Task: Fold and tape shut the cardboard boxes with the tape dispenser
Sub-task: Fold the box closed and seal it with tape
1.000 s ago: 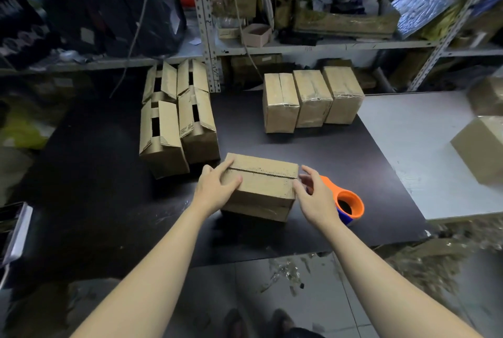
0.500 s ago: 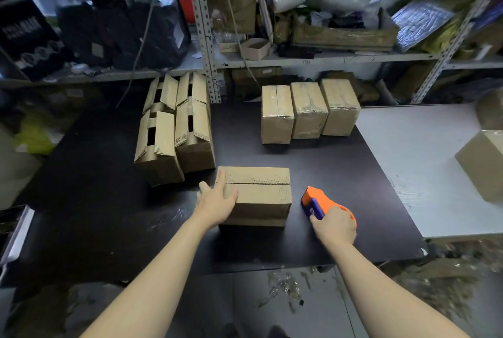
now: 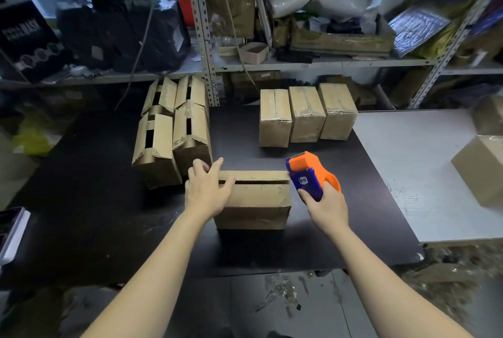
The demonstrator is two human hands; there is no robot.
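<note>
A brown cardboard box (image 3: pixel 258 199) lies on the black table (image 3: pixel 95 215) in front of me, its top flaps folded down with a seam running left to right. My left hand (image 3: pixel 206 190) rests flat on the box's left end, fingers straight. My right hand (image 3: pixel 325 207) grips the orange and blue tape dispenser (image 3: pixel 310 174), lifted just off the box's right end, its front edge near the seam.
Several boxes with loose flaps (image 3: pixel 174 131) stand at the left behind the hand. Three taped boxes (image 3: pixel 304 116) stand in a row at the back. A white table (image 3: pixel 424 169) adjoins on the right with another box (image 3: pixel 481 169). Cluttered metal shelves (image 3: pixel 299 63) line the back.
My right hand left the box, took hold of the tape dispenser on the table and raised it to the box's right end. My left hand stayed on the box's left end.
</note>
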